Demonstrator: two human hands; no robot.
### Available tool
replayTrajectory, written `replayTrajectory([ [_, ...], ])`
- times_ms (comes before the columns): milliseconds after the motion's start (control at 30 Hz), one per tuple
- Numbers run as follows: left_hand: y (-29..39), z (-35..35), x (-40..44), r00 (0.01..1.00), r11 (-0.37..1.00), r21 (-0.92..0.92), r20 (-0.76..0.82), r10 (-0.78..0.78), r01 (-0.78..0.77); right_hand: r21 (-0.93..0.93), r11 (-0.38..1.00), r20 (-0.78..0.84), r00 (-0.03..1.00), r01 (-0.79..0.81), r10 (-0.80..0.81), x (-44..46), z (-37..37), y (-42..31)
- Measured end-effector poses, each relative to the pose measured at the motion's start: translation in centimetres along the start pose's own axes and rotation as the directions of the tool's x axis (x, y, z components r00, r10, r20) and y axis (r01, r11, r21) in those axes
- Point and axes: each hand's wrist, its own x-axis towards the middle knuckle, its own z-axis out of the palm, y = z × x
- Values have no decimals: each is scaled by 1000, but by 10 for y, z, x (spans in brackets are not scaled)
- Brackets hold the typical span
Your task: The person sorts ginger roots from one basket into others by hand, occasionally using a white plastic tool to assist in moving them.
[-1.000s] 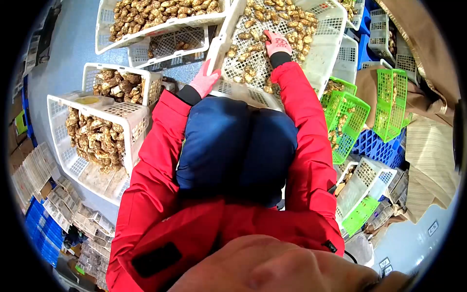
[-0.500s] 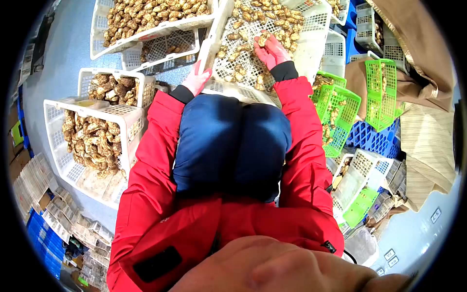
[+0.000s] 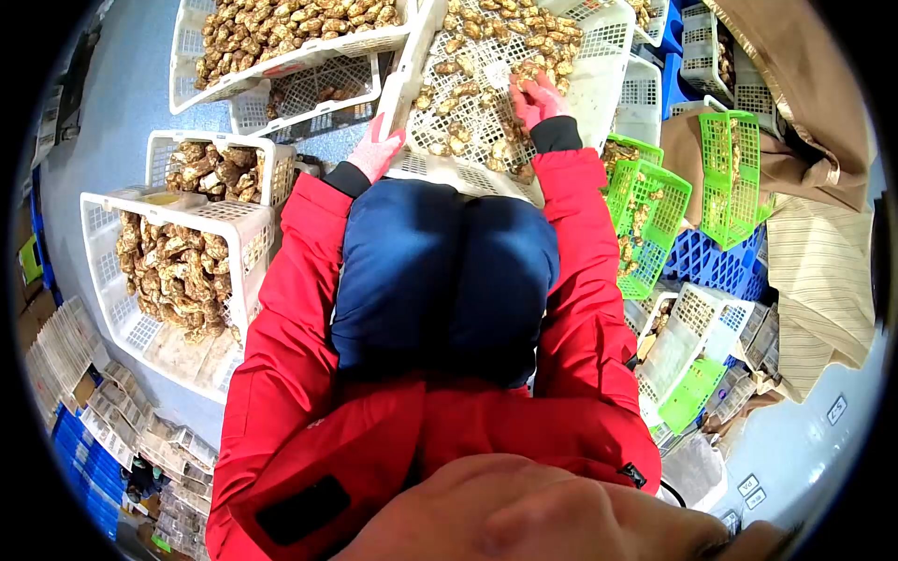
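Observation:
A white plastic crate (image 3: 606, 70) tilts in front of my knees, with brown-and-cream mushrooms (image 3: 472, 28) scattered over its mesh bottom and heaped toward the far right. My left hand (image 3: 376, 152), in a pink glove, grips the near left corner of this crate, thumb inside the rim. Over the mushrooms on the crate's right side is my right hand (image 3: 539, 100), also pink-gloved. Its fingers curl around a mushroom (image 3: 527, 71) at the edge of the heap; the fingertips are partly hidden. Several loose mushrooms lie below it, close to the near wall.
At upper left stands a white crate (image 3: 281, 71) full of mushrooms, above another crate (image 3: 318, 117). Larger mushrooms (image 3: 178, 271) fill crates at left. Green baskets (image 3: 666, 220) with small pieces stand at right, near a blue pallet (image 3: 716, 266) and brown cloth (image 3: 804, 173).
My right hand has moved right and slightly down, from holding a mushroom above the mesh to the heap's edge. My left hand stays at the crate corner.

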Motion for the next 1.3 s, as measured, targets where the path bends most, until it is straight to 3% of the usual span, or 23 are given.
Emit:
replayTrajectory([
  [33,0,-1,1,1000,1000,-12,3,6,-6,-144,988,65,997,55,-46,24,-37,6],
  [133,-2,-1,1,1000,1000,-12,5,14,-14,149,976,125,976,158,-177,55,-8,-9],
  [200,6,6,-6,1000,1000,26,-11,17,-16,-147,944,342,911,295,-231,20,87,-43],
  [267,5,3,-5,1000,993,113,-7,19,-18,-475,802,337,917,363,-215,56,72,-50],
  [300,6,5,-5,999,992,121,-21,31,-29,-934,195,237,928,299,-288,74,51,-55],
  [333,6,7,-6,998,991,126,-40,47,-41,-973,-221,143,925,67,-352,86,34,-48],
  [400,8,9,-8,995,987,129,2,98,-98,-823,-550,48,947,-143,-319,90,3,-19],
  [467,10,6,-5,995,961,259,44,92,-101,-651,-742,71,960,-161,-271,80,-7,-3],
  [500,9,7,-9,1000,990,142,-10,20,-18,-635,-768,185,949,-84,-256,85,-16,-2],
  [533,9,6,-10,1000,995,99,-14,10,-9,-707,-708,228,944,-9,-239,88,-15,-5],
  [600,10,8,-12,1000,1000,9,-9,-5,5,-995,-100,45,926,7,-374,85,-14,-9],
  [633,12,10,-13,1000,998,56,-16,10,-9,-910,404,-48,946,91,-321,76,-6,-13],
  [667,11,10,-10,1000,999,47,-15,23,-22,-715,662,97,969,226,-226,70,-12,-16],
  [700,8,9,-8,999,999,39,-14,32,-31,-435,873,238,963,221,-125,63,-16,-20],
  [733,4,6,-6,999,999,34,-12,39,-39,-68,996,249,968,53,-35,45,-2,-21],
  [833,-2,-4,0,997,994,91,52,59,-63,192,981,332,943,-29,-38,21,20,-24],
  [933,-2,-6,1,994,985,147,68,85,-94,-19,993,309,945,118,-106,18,21,-24],
  [1067,4,4,-6,997,994,79,16,70,-71,-149,973,99,982,175,-162,36,-7,-28],
  [1100,6,6,-6,996,993,85,14,83,-84,-158,979,177,979,131,-103,51,-23,-34],
  [1133,7,6,-7,996,991,95,15,91,-92,-87,973,289,940,214,-181,66,-21,-35],
  [1200,6,4,-5,996,989,124,25,80,-82,-63,940,337,894,336,-297,20,91,-52],
  [1267,5,3,-8,998,991,118,22,58,-60,-418,799,512,839,432,-185,42,107,-69],
  [1300,8,6,-10,998,994,98,15,53,-54,-667,390,585,771,635,-254,64,90,-76],
])
